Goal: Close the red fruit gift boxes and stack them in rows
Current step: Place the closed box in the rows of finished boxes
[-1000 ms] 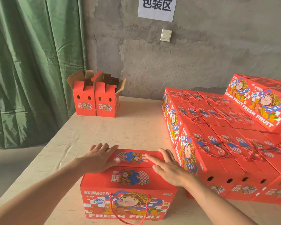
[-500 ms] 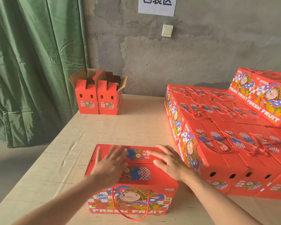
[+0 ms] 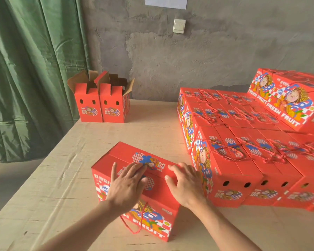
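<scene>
A closed red gift box (image 3: 127, 156) with a cartoon print and a red rope handle lies on the table in front of me, turned at an angle. My left hand (image 3: 125, 187) lies flat on its lid with fingers spread. My right hand (image 3: 185, 185) presses the lid's right end, fingers slightly bent. To the right, rows of closed red boxes (image 3: 243, 142) stand packed together, with more boxes (image 3: 288, 98) stacked on top at the back.
Two open red boxes (image 3: 101, 104) with raised flaps stand at the table's far left corner. The pale wooden table (image 3: 62, 178) runs to a grey wall. A green curtain (image 3: 25, 69) hangs at the left past the table's edge.
The box has swung counter-clockwise so its right end points toward me. My left hand slid from the lid's far left to its middle. Both hands stay on the lid.
</scene>
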A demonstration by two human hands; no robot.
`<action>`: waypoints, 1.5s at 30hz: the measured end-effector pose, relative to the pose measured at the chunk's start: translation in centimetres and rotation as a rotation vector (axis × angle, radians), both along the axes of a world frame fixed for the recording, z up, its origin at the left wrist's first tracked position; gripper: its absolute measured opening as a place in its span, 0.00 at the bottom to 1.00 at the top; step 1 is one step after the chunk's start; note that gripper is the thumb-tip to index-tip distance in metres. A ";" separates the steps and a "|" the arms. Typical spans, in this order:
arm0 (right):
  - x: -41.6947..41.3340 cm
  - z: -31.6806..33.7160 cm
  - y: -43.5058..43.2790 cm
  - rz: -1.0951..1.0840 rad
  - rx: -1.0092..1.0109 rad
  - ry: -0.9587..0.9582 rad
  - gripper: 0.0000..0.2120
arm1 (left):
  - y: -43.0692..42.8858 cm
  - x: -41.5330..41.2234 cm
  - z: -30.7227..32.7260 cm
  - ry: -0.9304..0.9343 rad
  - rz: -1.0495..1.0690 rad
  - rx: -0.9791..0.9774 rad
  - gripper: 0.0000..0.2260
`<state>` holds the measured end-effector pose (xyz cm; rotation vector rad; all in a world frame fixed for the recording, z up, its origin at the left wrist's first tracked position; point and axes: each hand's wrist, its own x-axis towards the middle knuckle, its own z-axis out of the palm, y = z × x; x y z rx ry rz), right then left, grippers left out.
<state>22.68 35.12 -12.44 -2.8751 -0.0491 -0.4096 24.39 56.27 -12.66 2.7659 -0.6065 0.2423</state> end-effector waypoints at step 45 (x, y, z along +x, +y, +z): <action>2.3 6.2 5.3 -0.064 1.174 0.098 0.10 | 2.7 -1.0 0.4 0.899 0.633 -1.411 0.13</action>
